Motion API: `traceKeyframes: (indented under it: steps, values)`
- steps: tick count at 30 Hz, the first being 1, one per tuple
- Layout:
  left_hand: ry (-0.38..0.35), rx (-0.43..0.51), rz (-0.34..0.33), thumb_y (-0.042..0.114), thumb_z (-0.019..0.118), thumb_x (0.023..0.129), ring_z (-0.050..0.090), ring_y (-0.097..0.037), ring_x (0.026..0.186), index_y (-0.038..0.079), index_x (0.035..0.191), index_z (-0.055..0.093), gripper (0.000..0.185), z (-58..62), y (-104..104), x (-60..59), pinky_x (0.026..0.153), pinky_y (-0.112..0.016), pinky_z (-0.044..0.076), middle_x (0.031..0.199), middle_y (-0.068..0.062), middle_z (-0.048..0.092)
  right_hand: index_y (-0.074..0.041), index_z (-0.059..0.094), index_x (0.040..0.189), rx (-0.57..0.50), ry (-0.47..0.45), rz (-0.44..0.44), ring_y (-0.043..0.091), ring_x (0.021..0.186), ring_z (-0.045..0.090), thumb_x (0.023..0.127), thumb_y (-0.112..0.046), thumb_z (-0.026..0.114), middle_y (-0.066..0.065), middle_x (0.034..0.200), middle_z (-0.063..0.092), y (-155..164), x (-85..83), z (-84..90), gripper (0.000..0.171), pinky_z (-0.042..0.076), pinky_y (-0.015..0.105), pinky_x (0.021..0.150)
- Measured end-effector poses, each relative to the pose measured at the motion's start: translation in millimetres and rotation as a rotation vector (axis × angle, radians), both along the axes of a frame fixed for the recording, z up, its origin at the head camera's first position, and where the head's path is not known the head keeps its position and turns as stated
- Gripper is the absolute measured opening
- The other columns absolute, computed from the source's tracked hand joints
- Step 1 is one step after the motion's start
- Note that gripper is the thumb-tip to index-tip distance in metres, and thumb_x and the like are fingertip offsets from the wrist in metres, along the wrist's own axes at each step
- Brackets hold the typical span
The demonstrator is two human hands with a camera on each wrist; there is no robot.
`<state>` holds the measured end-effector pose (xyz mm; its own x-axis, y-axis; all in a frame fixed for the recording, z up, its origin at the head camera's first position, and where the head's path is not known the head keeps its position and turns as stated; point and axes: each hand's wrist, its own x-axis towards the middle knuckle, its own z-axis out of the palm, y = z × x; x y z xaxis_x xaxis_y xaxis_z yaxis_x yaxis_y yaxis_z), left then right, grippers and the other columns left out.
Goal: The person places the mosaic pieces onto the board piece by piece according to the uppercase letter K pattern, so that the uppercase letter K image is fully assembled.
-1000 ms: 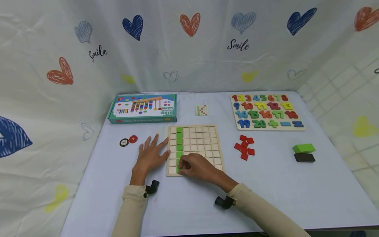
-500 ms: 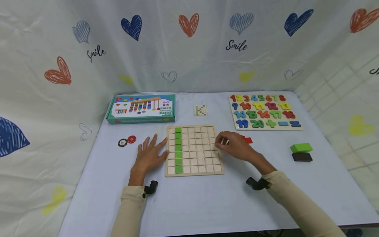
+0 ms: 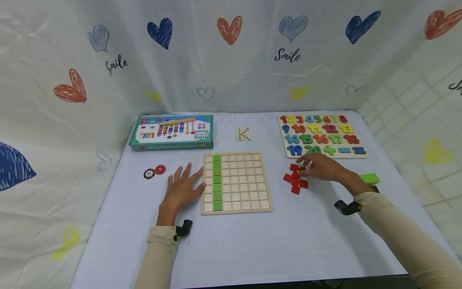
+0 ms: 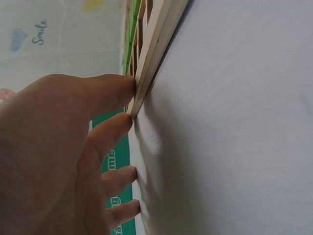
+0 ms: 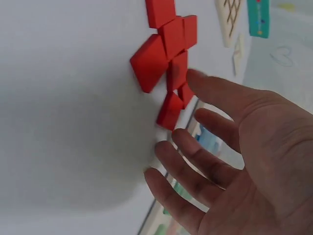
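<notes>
A wooden grid board (image 3: 240,183) lies mid-table, with a column of green square tiles (image 3: 217,172) in it. My left hand (image 3: 179,196) rests flat beside it with spread fingers. In the left wrist view, thumb and index fingertip touch the board's edge (image 4: 150,55). Several red square tiles (image 3: 295,182) lie in a loose cluster right of the board. Above their far right side hovers my right hand (image 3: 322,167), covering part of one tile. The right wrist view shows its fingers loosely bent and apart, holding nothing, with the thumb near a red tile (image 5: 177,71).
A number puzzle board (image 3: 326,136) stands just behind the right hand. A green game box (image 3: 171,133) and a small pattern card (image 3: 244,134) lie at the back. Two round chips (image 3: 160,169) sit at left. A green block (image 3: 369,179) is partly behind the right wrist.
My right hand has moved from the lower end of the green column, rightward across the board, to the red tiles, its fingers spreading. My left hand stays at the board's edge.
</notes>
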<state>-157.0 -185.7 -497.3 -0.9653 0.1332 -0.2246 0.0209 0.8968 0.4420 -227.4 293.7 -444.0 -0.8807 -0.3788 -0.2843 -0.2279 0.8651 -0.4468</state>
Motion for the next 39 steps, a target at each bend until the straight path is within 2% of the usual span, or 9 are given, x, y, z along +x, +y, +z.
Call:
traceKeyframes:
  steps: [6,13,20,39]
  values:
    - [0.0,0.001,0.002,0.048,0.056,0.105,0.002,-0.046,0.163,0.031,0.166,0.039,0.065,-3.5,0,1.9,0.125,-0.074,0.002,0.179,-0.013,0.012,-0.008,0.071,0.134,0.05,0.021,0.041,0.034,0.109,0.065,0.092,-0.028,0.085,0.016,0.12,0.069,-7,-3.4,-9.0,0.048,0.063,0.044,0.081]
    - [0.01,-0.008,0.006,0.048,0.057,0.105,0.003,-0.046,0.163,0.031,0.165,0.039,0.065,-3.9,2,3.2,0.126,-0.074,0.003,0.179,-0.012,0.013,-0.007,0.069,0.132,0.058,-0.029,0.004,0.035,0.11,0.063,0.092,-0.026,0.085,0.016,0.118,0.069,-12,-3.8,-4.8,0.047,0.061,0.046,0.084]
    - [0.006,-0.004,0.006,0.048,0.057,0.104,0.002,-0.045,0.163,0.032,0.166,0.039,0.066,-3.4,5,2.3,0.126,-0.073,0.003,0.179,-0.011,0.012,-0.005,0.065,0.133,0.033,-0.087,-0.021,0.037,0.112,0.061,0.093,-0.027,0.084,0.018,0.12,0.066,-12,-3.2,-1.9,0.049,0.061,0.047,0.086]
    - [0.024,-0.006,0.017,0.048,0.058,0.104,0.002,-0.045,0.163,0.032,0.165,0.04,0.066,-1.5,1,1.3,0.126,-0.073,0.002,0.179,-0.012,0.012,-0.004,0.063,0.134,0.0,-0.101,-0.019,0.036,0.111,0.062,0.094,-0.025,0.083,0.019,0.12,0.067,-15,-9.1,-2.0,0.049,0.061,0.044,0.083]
